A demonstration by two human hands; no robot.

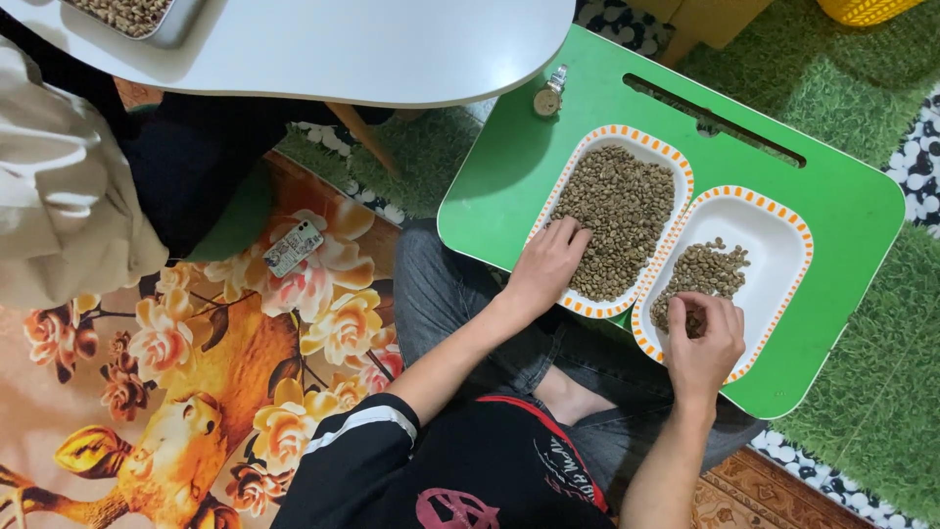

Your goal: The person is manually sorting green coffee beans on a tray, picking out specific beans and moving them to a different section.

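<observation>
A seated person's left hand (pixel 545 266) rests with fingers spread on the fuller dish of beans (pixel 621 217); the right hand (pixel 703 338), fingers apparently pinching beans, works the sparser dish (pixel 774 245) on the green tabletop (pixel 509 167). Small, careful pinches suit such sorting.

Left hand (pixel 546 266): lay palm down, fingers stretched forward and close together, knuckles up.
Left forearm: bare, ran diagonally from the short black sleeve up to the wrist, elbow bent beside the body.
Right hand (pixel 703 343): curled, fingertips bunched and pointing down, back of the hand toward the camera.
Right forearm: bare, rose almost straight from the lower edge of the view to the wrist.
Spacing: the two hands were apart, the left a little higher in view.
</observation>
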